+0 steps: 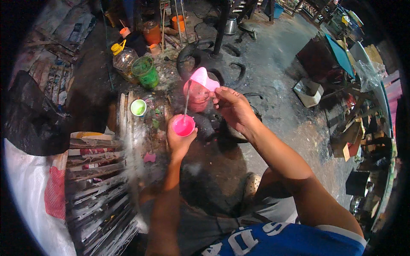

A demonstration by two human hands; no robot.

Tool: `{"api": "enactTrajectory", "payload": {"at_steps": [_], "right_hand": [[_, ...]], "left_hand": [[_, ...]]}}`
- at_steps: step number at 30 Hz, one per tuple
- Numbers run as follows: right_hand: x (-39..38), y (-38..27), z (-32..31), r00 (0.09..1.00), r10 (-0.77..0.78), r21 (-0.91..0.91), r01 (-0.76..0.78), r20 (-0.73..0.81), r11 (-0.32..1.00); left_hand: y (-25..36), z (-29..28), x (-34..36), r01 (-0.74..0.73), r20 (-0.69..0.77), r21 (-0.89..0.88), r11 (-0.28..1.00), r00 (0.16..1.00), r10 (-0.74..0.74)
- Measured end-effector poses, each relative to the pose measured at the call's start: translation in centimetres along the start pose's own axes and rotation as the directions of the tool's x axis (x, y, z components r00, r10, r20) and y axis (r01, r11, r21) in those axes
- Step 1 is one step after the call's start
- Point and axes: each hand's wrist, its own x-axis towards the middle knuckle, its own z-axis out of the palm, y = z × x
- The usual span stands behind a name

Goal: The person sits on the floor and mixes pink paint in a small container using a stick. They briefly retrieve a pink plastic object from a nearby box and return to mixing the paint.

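Note:
My left hand [180, 146] is wrapped round a small cup [183, 126] of bright pink liquid, probably paint. A thin stick [187, 100] stands up out of the liquid. Between the thumb and fingers of my right hand [235, 106] is a flat light pink piece [204, 78] with a curved, notched edge. It is held just beyond the cup and overlaps a see-through pinkish container [197, 97] behind it. Left of my left hand, a small white cup [138, 107] with light green contents sits on a slatted wooden surface.
A green-stained tub [145, 71] and a clear jug with a yellow cap [124, 59] stand at the far left. Orange pots [151, 32] are behind them. A black metal base with a post [217, 42] rises ahead. Boxes [320, 57] and a white bin [308, 92] line the right.

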Motion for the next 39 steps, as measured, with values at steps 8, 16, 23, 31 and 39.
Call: {"api": "enactTrajectory", "payload": {"at_steps": [8,16,23,31,39], "right_hand": [[0.8,-2.5,0.1,0.970,-0.242,-0.100,0.240,-0.008,0.966],[-0.2,-11.5,2.4,0.718,-0.694,-0.227,0.669,-0.048,0.707],[-3.2,-14.7,4.4,0.693,-0.716,-0.126,0.705,-0.090,0.698],[-3.6,-15.0,4.3,0.695,-0.713,-0.123,0.703,-0.090,0.701],[-5.6,-14.9,6.1,0.727,-0.685,-0.263,0.669,0.041,0.695]], "left_hand": [[0.3,0.1,0.0,0.024,0.013,-0.004,1.000,1.000,-0.024],[-1.3,0.9,-0.3,0.130,0.042,-0.050,0.990,0.991,-0.128],[-2.3,0.9,-0.1,0.070,0.043,0.046,0.996,0.996,-0.072],[-2.2,1.2,-0.3,0.092,0.058,0.037,0.995,0.994,-0.094],[-3.7,1.3,0.0,0.115,0.052,-0.076,0.991,0.992,-0.111]]}}
